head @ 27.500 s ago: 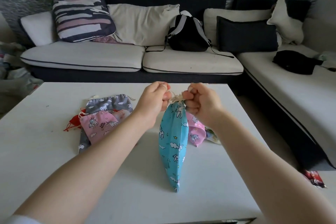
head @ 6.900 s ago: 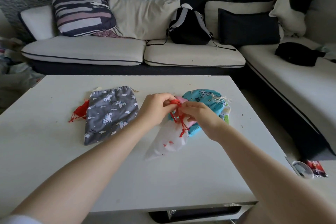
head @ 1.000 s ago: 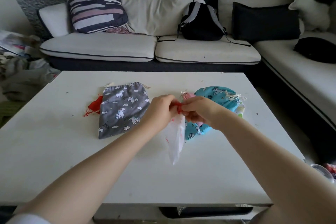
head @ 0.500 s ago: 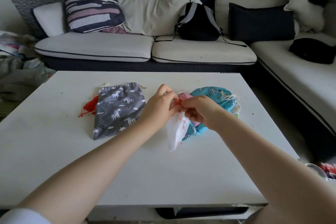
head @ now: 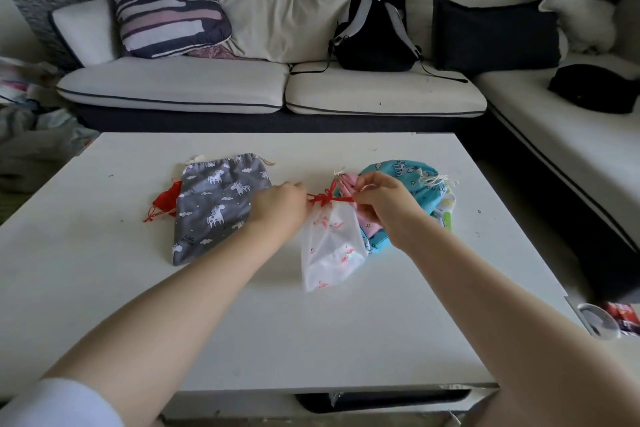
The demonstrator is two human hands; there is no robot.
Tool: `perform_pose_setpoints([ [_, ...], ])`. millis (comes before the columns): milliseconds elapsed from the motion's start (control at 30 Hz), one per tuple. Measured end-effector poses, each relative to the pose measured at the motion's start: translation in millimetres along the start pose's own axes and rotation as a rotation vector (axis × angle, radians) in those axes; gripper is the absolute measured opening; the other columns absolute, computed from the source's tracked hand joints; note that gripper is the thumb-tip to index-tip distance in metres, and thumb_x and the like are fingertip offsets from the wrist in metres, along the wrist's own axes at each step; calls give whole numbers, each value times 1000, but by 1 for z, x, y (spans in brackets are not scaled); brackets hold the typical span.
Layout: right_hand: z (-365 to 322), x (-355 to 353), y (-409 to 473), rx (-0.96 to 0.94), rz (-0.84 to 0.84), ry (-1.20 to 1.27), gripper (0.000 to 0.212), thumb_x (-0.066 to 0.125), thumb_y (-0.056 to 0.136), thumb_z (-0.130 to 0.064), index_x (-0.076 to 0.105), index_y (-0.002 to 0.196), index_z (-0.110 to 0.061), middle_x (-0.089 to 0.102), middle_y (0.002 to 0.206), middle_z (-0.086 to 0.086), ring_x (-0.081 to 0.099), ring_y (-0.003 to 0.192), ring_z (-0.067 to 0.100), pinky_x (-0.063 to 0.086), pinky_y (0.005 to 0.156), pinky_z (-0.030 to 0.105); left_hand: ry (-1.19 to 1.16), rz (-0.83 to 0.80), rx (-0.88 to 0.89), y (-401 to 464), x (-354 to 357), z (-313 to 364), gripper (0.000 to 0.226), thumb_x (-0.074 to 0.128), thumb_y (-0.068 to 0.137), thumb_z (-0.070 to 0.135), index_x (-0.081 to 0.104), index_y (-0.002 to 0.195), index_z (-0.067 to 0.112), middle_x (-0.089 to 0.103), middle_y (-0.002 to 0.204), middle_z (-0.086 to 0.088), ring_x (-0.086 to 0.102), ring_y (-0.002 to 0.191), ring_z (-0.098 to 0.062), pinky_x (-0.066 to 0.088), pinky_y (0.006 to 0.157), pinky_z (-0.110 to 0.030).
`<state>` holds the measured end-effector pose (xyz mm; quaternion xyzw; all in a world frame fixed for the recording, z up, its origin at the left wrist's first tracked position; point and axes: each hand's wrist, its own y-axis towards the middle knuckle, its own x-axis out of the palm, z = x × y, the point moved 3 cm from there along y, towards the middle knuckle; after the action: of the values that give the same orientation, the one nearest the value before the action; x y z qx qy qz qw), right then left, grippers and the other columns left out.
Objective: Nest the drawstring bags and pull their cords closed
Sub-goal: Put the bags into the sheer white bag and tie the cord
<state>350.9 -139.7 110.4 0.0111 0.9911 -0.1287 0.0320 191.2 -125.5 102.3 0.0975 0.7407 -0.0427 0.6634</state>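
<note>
Over the tabletop (head: 104, 274), the left hand (head: 277, 210) and right hand (head: 384, 204) each pinch the red cord (head: 327, 199) of the white bag (head: 330, 246). Light, limp cloth; best gripped by the cord ends.

Thin translucent white cloth bag (head: 329, 246), red cord (head: 327, 198), matt printed grey cloth bag (head: 216, 208), smooth matt white table (head: 104, 270)

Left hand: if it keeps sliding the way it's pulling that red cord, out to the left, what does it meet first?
Probably the grey unicorn bag. The left hand, pinching the red cord, already overlaps that bag's right edge in this view; height above it is unclear, so contact is likely, not certain.
</note>
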Motion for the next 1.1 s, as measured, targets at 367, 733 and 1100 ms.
perform_pose_setpoints([
  [367, 16, 5, -10, -139, -133, 34, 30, 45, 83, 17, 47, 72, -10, 47, 56, 2, 45, 47, 10, 35, 43, 16, -366, -58, -241, 12, 16, -12, 27, 26, 98, 16, 42, 115, 3, 60, 108, -20, 58, 99, -35, 39, 76, -31],
  [733, 27, -33, 2, -11, -184, 328, 24, 45, 88, 6, 53, 78, -15, 46, 58, 3, 42, 47, 13, 37, 48, 19, -1174, -98, -210, 33, 13, 29, 27, 44, 86, 9, 62, 66, 16, 48, 32, 2, 44, 32, -10, 31, 40, -19],
  [1100, 61, -19, 67, -388, -78, -963, 50, 56, 91, -19, 39, 138, -18, 28, 150, 3, 31, 135, 21, 28, 108, 29, -1270, -218, -279, 62, 55, 31, 60, 45, 86, 2, 33, 142, 18, 53, 130, 2, 52, 109, -15, 40, 86, -24],
])
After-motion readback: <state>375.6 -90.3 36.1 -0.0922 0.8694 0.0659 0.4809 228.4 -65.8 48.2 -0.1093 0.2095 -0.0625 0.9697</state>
